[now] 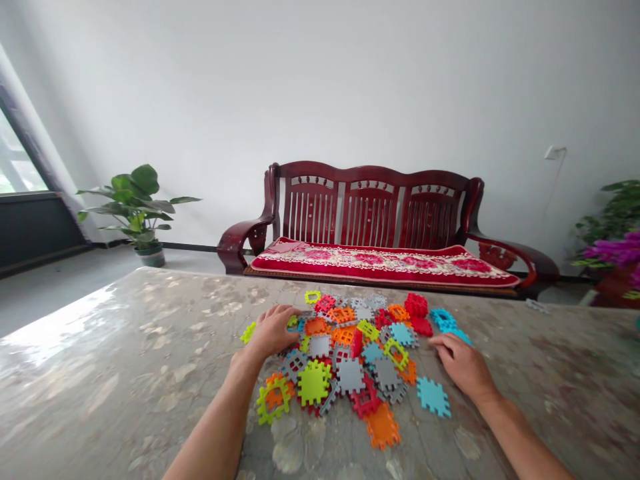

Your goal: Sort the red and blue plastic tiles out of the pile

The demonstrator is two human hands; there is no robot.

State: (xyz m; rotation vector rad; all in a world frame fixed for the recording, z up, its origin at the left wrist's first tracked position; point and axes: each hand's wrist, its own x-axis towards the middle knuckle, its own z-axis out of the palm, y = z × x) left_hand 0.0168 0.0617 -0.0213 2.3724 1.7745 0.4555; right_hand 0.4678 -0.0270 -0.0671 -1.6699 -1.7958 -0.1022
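Observation:
A loose pile of flat, notched plastic building tiles lies on the table, some solid and some with window cut-outs. My left hand reaches over the pile's left edge, thumb and fingers apart around small blue and green tiles. At the right side my right hand rests with its fingers loosely bent and no tile visible in it. Nearest to it are blue tiles behind and a solid blue tile in front. A lime tile, a grey tile and an orange tile lie towards me.
The patterned table spreads out on both sides of the pile. Red tiles are stacked at its back right; a grey piece lies farther right. Beyond the table are a wooden bench, a potted plant and purple flowers.

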